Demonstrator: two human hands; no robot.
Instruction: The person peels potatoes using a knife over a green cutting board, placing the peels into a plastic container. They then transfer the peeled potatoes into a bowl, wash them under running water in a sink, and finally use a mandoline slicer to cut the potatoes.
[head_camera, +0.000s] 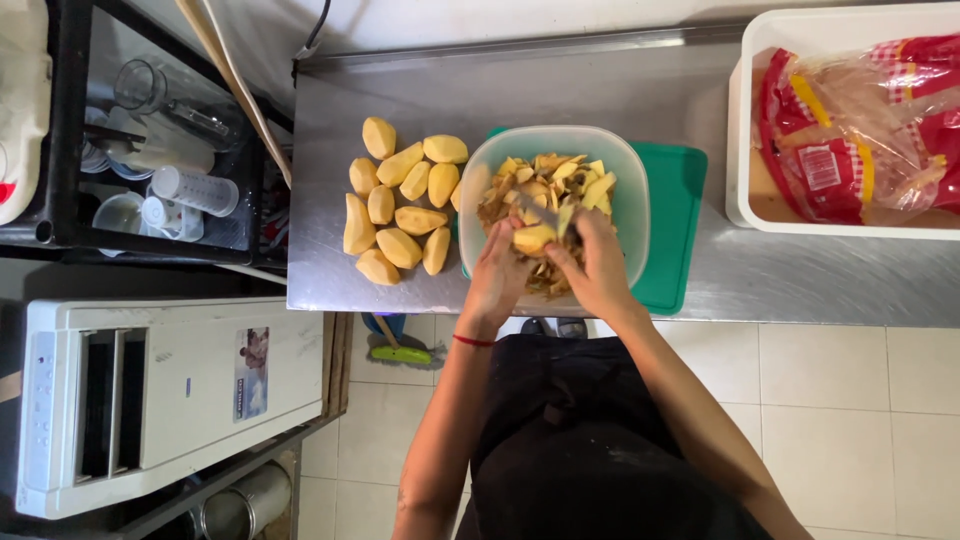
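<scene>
We hold a half-peeled potato (533, 238) in our left hand (497, 275), fingers closed around it, over the clear tub (632, 190) of peels. Our right hand (597, 268) grips a peeler (540, 212) against it. Peeled potatoes (400, 212) lie left on the steel worktop (800, 280).

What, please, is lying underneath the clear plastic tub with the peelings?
A green cutting board lies under the tub, showing at its right side. What is beneath the tub's middle is covered by peelings.
</scene>
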